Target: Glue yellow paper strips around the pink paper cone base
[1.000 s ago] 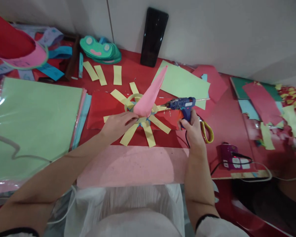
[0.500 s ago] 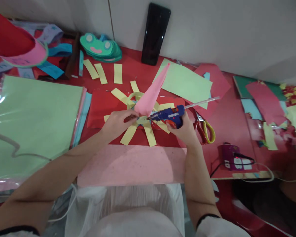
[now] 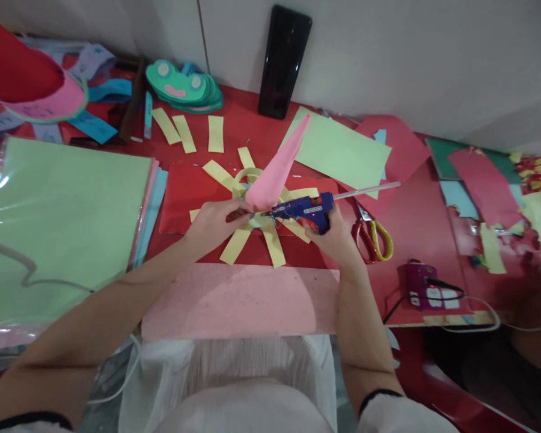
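Note:
My right hand (image 3: 329, 233) is wrapped round a blue hot glue gun (image 3: 304, 208), a clear glue stick (image 3: 369, 189) jutting from its back. The gun's nozzle points left, at the base of a pink paper cone (image 3: 275, 168). The cone leans up and right from a ring with yellow paper strips (image 3: 274, 245) fanned out round it. My left hand (image 3: 219, 225) is closed at the ring's left side, thumb and fingertips pinching by a strip near the nozzle. What exactly lies between those fingertips is partly hidden.
Scissors (image 3: 373, 237) lie right of my right hand, with a purple power box (image 3: 421, 285) and cables beyond. A black phone (image 3: 285, 63) leans on the wall. Green paper sheets (image 3: 67, 222) lie left, near green frog cutouts (image 3: 184, 87). Part of another person shows at the right edge.
The glue gun's nozzle has shifted slightly left and up along the cone's base, my right hand moving with it. My left hand stays almost still.

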Motion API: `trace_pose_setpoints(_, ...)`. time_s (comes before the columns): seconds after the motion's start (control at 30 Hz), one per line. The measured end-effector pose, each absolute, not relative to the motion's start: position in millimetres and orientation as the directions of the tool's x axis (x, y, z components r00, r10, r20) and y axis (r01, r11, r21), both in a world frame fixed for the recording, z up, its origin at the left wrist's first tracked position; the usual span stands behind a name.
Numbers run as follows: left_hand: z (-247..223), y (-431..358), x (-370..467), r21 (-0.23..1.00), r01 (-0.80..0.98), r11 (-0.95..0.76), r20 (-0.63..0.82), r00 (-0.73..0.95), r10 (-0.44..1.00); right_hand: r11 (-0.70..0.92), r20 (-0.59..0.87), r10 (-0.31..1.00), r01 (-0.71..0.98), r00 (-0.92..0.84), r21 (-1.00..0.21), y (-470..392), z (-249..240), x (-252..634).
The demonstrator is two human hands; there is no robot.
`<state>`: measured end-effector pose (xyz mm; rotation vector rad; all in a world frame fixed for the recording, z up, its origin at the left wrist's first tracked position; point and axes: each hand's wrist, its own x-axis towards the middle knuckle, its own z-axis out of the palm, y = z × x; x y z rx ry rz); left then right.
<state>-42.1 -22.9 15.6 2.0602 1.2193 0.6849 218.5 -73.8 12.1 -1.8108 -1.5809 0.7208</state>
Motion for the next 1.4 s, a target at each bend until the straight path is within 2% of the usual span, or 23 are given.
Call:
trace_pose_setpoints(0.53,16.2,-21.7,-41.8,0.769,0.581,-0.268,0.037,0.378,0.925,-0.013,0.022,0.999,0.781,0.035,-0.624,-73.0,14.3,223.8)
trace_pose_setpoints(0.73,17.4,-21.5,-41.5,0.783,0.568,-0.255,0.026,0.379,0.925,-0.013,0.057,0.995,0.675,0.081,-0.737,-71.0,13.8,234.2)
trace_pose_setpoints(0.9,17.4,-21.7,-41.8,0.796,0.549,-0.256,0.039,0.375,0.926,-0.078,0.088,0.942,0.466,0.324,-0.881,-69.0,12.6,236.7)
trace_pose_setpoints(1.03,17.7,-21.8,-41.8,0.794,0.551,-0.257,0.038,0.377,0.925,-0.083,0.082,0.894,0.343,0.441,-0.936,-65.6,13.2,236.5)
trace_pose_setpoints(1.2,16.8,-21.8,-42.3,0.788,0.555,-0.267,0.038,0.389,0.920,-0.086,0.071,0.892,0.321,0.447,-0.943,-64.8,14.2,238.1)
trace_pose_setpoints(1.4,15.0,-22.1,-42.8,0.784,0.562,-0.262,0.028,0.389,0.921,-0.053,0.080,0.938,0.369,0.337,-0.928,-68.9,14.6,227.9)
